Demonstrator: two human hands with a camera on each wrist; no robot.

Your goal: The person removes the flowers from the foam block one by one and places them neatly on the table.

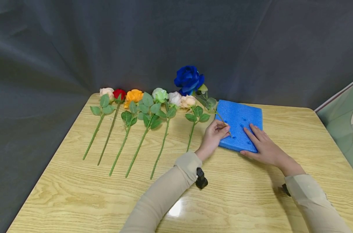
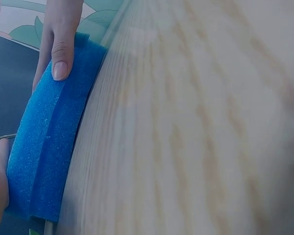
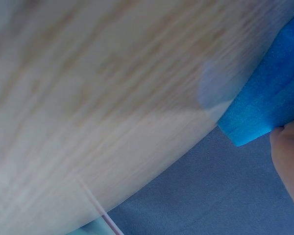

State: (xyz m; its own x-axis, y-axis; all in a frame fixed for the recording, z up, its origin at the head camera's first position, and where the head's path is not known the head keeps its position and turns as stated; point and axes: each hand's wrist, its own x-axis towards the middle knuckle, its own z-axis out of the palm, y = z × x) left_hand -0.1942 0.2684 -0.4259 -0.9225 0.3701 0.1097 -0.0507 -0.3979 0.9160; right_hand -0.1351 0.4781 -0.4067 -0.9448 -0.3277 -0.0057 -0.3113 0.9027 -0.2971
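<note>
A blue foam block (image 1: 237, 111) with several small holes lies on the table at the right. My left hand (image 1: 211, 137) pinches the stem of a blue artificial rose (image 1: 189, 79) low down. The stem slants over the block, its lower end at a hole near the front left; whether it has entered cannot be told. My right hand (image 1: 265, 147) rests flat on the block's right part, fingers spread, thumb along the front edge. In the left wrist view, the right thumb (image 2: 62, 54) lies on the foam. The right wrist view shows only the block's corner (image 3: 264, 105) and part of the hand.
Left of the block lie artificial roses in a row: pale pink (image 1: 106, 93), red (image 1: 119, 94), orange (image 1: 133, 97), light green (image 1: 160, 94), white (image 1: 175, 98) and peach (image 1: 188, 101), stems towards me. A dark cloth (image 1: 135, 42) hangs behind the wooden table (image 1: 77, 200).
</note>
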